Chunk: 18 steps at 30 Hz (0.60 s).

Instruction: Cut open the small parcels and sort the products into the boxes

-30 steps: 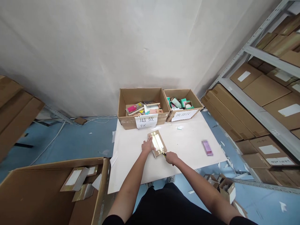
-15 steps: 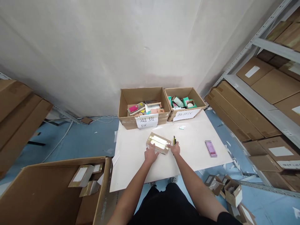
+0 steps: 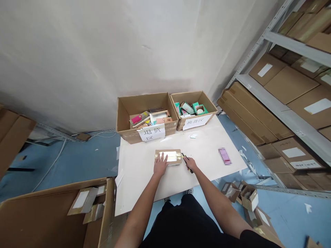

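A small taped cardboard box (image 3: 178,160) with a white label on top lies on the white table (image 3: 144,186). My left hand (image 3: 160,166) rests on its left part, fingers spread over the label. In my right hand (image 3: 191,164) is a black and yellow utility knife (image 3: 184,157), gripped with the fingers wrapped round it. The knife's front end points at the box's right end; whether it touches the box I cannot tell.
Two open cartons with paper signs stand at the table's back: a larger one (image 3: 124,135) and a smaller one (image 3: 212,112). A pixelated pink item (image 3: 224,156) lies at right. A large open carton (image 3: 110,206) is at lower left, and shelves (image 3: 284,113) of boxes at right.
The small box has been turned so its long side lies nearly level. The utility knife has swung from upright to pointing at the box. The view has shifted right.
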Tool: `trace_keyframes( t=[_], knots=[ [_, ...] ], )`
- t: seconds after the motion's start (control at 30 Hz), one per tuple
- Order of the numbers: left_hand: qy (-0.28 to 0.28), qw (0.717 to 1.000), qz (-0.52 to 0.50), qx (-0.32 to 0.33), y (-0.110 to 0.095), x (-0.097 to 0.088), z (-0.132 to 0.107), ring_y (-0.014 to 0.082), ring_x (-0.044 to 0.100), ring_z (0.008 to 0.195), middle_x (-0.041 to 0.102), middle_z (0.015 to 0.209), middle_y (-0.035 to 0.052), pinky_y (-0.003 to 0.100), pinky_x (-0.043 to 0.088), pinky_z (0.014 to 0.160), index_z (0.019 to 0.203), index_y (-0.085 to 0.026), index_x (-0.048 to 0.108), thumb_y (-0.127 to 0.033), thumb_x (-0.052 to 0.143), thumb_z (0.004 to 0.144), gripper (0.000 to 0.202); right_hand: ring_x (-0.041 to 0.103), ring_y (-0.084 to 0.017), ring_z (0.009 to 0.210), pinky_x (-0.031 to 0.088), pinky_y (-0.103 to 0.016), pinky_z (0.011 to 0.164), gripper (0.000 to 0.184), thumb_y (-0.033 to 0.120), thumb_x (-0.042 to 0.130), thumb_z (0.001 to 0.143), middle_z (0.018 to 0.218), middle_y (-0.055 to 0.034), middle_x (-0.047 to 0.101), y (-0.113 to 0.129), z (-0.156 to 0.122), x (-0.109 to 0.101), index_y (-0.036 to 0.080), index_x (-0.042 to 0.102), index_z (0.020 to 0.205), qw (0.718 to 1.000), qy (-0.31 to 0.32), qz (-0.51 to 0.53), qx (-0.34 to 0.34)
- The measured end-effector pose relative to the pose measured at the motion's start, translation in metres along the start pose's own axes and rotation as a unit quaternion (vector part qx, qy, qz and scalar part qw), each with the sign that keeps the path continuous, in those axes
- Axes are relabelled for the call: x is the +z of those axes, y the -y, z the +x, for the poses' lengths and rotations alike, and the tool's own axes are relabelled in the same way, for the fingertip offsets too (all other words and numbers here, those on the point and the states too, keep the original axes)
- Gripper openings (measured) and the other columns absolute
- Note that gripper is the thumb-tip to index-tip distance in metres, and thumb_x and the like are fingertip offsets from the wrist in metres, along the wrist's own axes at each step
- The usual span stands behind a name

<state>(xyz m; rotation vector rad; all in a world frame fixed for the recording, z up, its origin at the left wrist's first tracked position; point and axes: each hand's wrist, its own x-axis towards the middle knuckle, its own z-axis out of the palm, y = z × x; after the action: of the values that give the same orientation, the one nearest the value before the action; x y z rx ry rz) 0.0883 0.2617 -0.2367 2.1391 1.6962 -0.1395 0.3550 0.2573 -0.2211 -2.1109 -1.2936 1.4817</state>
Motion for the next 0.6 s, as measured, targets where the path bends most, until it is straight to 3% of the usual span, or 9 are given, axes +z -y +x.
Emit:
trace_keyframes(
  t=[0.23,0.6],
  knots=[
    [-0.010,1.000,0.008,-0.003,0.004,0.010,-0.002,0.0316,0.010,0.163,0.018,0.177,0.0021,0.054,0.023,0.129,0.166,-0.034,0.029,-0.046,0.036,0.107,0.060,0.056,-0.012,0.036,0.043,-0.022,0.050,0.051,0.062,0.039,0.107,0.050,0.0053,0.057,0.013,0.002,-0.004,0.021,0.055,0.083,0.999,0.025,-0.039,0.015],
    [-0.006,1.000,0.015,0.002,0.004,0.008,-0.002,0.0322,0.008,0.164,0.016,0.177,0.0033,0.053,0.023,0.129,0.167,-0.031,0.028,-0.044,0.037,0.107,0.062,0.056,-0.012,0.037,0.043,-0.023,0.050,0.053,0.065,0.038,0.107,0.057,0.0027,0.060,-0.009,-0.020,0.005,0.018,0.059,0.091,0.996,0.024,-0.081,0.024]
  ],
)
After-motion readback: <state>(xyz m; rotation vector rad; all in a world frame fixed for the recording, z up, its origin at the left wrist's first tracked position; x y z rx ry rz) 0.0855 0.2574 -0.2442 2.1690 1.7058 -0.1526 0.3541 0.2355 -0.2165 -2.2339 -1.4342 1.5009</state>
